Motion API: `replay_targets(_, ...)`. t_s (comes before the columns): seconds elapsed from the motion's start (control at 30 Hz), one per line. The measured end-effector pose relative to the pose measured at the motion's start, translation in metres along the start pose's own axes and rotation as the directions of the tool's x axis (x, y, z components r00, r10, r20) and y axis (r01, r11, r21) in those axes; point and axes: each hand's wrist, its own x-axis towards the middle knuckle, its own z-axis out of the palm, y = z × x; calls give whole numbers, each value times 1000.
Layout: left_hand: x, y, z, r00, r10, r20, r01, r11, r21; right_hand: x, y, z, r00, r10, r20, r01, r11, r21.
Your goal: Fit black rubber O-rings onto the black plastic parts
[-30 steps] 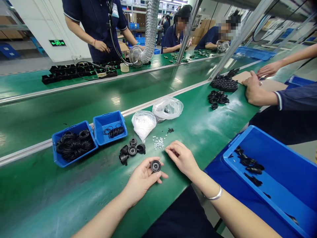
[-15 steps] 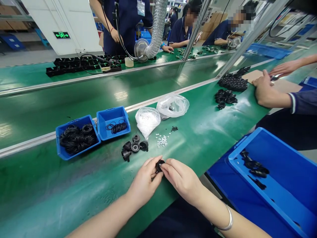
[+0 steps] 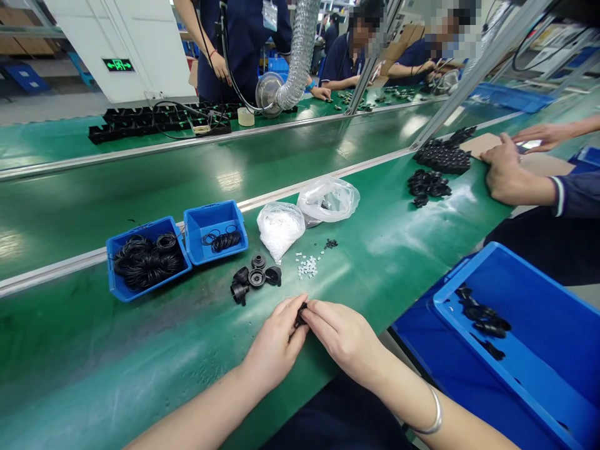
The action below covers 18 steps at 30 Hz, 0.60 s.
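Note:
My left hand (image 3: 275, 340) is closed around a small round black plastic part (image 3: 300, 315), held just above the green tabletop. The fingertips of my right hand (image 3: 344, 334) press together against the part's near face and cover most of it. Whether they pinch anything smaller there is hidden. Beyond my hands lie several loose black plastic caps (image 3: 256, 277), a scatter of small white pieces (image 3: 307, 267) and a little heap of tiny black pieces (image 3: 331, 243).
Two blue bins with black rings (image 3: 149, 265) (image 3: 215, 253) stand at left. Behind the pieces are a bag of white pieces (image 3: 280, 228) and another clear bag (image 3: 335, 200). A big blue crate (image 3: 515, 375) sits at right. A co-worker's hands (image 3: 509, 162) work beside black parts (image 3: 443, 156).
My right fingers have moved over the face of the black part, which now shows less. The co-worker's hands at right have shifted slightly.

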Motion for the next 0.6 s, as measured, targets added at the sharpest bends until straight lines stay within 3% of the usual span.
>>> replay_targets(0.07,1,0,1,999,-46,0,46,997,-63,6,9,-7,999,13,48,-17,995,97)
replay_targets(0.17,3,-3,4,998,-65,26,70,968,-239,21,40,-16,991,127,-42,-116,971,208)
replay_targets(0.27,4,-9,7,996,-62,63,82,920,-384,41,82,-16,948,286,-136,-282,958,54)
replay_targets(0.37,5,-13,6,995,-60,85,91,902,-422,59,114,-5,951,296,-91,-303,949,-82)
replay_targets(0.6,4,-12,4,992,-55,116,101,889,-446,77,130,12,959,280,-31,-282,953,-112)
